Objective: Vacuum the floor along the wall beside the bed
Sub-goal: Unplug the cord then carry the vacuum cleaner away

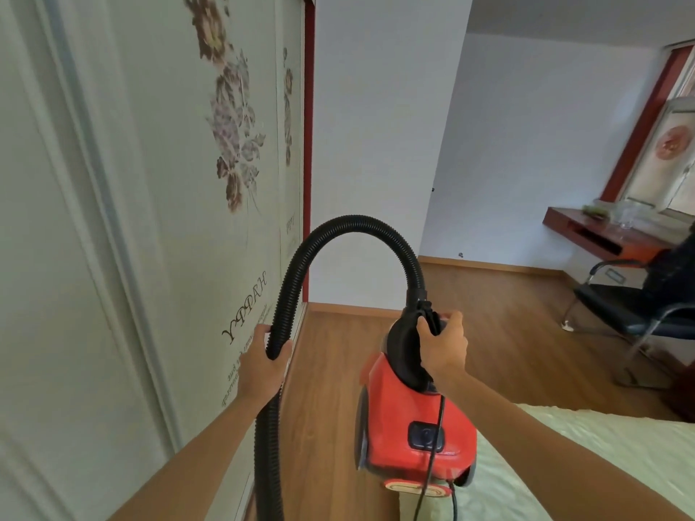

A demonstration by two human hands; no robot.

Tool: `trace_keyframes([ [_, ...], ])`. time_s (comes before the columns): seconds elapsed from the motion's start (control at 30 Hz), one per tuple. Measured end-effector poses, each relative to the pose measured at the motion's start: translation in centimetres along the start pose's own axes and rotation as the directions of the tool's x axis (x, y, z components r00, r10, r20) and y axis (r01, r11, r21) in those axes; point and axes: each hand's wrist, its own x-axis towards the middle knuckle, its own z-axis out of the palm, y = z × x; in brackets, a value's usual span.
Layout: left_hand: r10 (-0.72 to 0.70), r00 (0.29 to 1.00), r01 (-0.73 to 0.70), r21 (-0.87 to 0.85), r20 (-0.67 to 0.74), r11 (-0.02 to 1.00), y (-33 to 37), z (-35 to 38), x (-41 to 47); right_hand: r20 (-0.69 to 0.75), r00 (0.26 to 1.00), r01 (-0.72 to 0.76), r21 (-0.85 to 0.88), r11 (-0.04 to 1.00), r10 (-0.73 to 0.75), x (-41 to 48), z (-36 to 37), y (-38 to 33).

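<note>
Judging by how things lay, the vacuuming along the wall had not got going. The red canister vacuum cleaner (398, 419) was lifted off the ground, hanging over the strip of wooden floor (338, 370) between the flower-printed wardrobe doors (169, 220) and the edge of the bed (564, 464). No nozzle or floor head showed anywhere, so nothing was seen working the boards. Whether the motor ran could not be told. The whole strip beside the bed seemed left to do, up to the white wall (376, 144) at its far end.

The right hand (443, 345) had a closed grip around the black carry handle (404, 351) on top of the canister, fingers curled over it. The left hand (263, 364) had its grip wrapped about the black ribbed hose (349, 223), thumb and fingers round it.

The canister's long axis ran away from the person, roughly along the strip. Its hose end pointed toward the far wall, and its rear, where the power cord (436, 445) trailed down, lay nearest the camera. From the front the hose rose, arched over to the left and dropped through the left hand — its lower end went out of view at the bottom edge.
</note>
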Motion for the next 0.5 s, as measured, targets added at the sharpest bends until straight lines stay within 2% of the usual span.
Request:
trace_keyframes([
  [0.27, -0.013, 0.999, 0.013, -0.01, -0.033, 1.0, -0.1, 8.6, 12.6, 0.036, 0.999, 0.031, 0.0, 1.0, -0.031, 14.3, 4.5, -0.4],
  [0.5, -0.008, 0.999, 0.007, -0.019, -0.051, 1.0, 0.8, 12.8, 20.6, 0.04, 0.997, 0.066, -0.003, 0.998, -0.066, 23.5, 6.9, -1.2],
])
